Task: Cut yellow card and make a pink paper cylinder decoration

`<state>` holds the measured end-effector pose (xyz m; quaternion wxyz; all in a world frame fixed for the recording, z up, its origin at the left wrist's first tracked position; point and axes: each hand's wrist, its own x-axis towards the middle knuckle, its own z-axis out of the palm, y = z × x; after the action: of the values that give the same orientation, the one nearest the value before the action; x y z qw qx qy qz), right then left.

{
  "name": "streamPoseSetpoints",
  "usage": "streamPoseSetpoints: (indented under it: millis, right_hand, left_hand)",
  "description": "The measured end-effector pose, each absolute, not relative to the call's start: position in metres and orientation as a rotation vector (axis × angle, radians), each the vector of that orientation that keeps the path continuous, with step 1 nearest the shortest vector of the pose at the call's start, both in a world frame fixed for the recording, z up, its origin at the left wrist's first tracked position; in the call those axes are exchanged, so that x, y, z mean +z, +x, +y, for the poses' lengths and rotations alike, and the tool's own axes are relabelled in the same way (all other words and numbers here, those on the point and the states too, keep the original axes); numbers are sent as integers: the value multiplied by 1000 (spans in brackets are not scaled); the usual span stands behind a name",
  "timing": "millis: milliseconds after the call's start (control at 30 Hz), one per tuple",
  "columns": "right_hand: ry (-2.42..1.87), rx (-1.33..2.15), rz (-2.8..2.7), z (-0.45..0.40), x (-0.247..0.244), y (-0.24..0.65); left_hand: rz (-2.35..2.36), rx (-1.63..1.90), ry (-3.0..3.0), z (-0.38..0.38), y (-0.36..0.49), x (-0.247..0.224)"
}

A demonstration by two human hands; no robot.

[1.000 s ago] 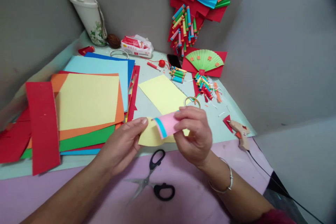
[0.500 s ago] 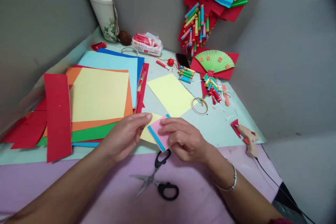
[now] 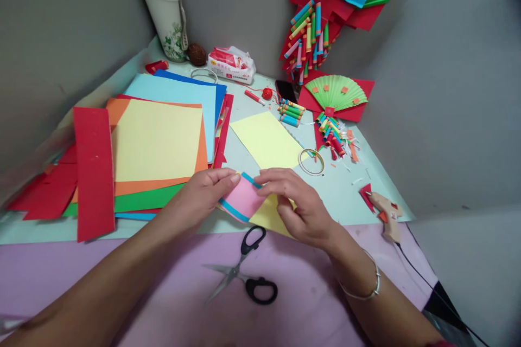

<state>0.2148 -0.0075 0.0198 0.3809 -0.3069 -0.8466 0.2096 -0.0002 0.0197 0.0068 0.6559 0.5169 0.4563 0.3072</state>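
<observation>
A pink paper rectangle with blue strips point(image 3: 245, 199) is pinched by my left hand point(image 3: 207, 191) at its upper left corner. My right hand point(image 3: 299, 203) reaches over from the right. Its fingers are stretched out and its fingertips are at the upper right blue strip; whether they press on it I cannot tell. Behind the pink piece, a small yellow paper point(image 3: 272, 215) sticks out to the right, partly hidden under my right hand. Just below my hands, scissors with black handles point(image 3: 236, 271) lie with blades spread on the lilac cloth.
Stacked coloured paper sheets point(image 3: 158, 141) and a red strip point(image 3: 94, 173) lie left. A yellow sheet point(image 3: 266, 138), a tape roll point(image 3: 311, 162) and small paper rolls point(image 3: 291, 112) are beyond my hands. A glue gun point(image 3: 388, 217) lies right; a white cup point(image 3: 163, 16) stands at the back.
The pink paper has passed from my right hand to my left. The yellow piece now shows on its right instead of its left. My right hand's fingers have spread.
</observation>
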Motion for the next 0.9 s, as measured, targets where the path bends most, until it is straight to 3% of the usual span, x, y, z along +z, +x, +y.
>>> streamPoseSetpoints:
  millis: [367,667,900]
  right_hand:
    - [-1316,759,-1846,-7,10,205]
    - [-1341,1082,-1673,-5,17,208]
    - [-1376,1140,-1697,-3,19,210]
  left_hand:
    - [1125,682,1550,10,10,14]
    - [1059,563,1659,6,10,18]
    - [1039,518,1607,8,10,17]
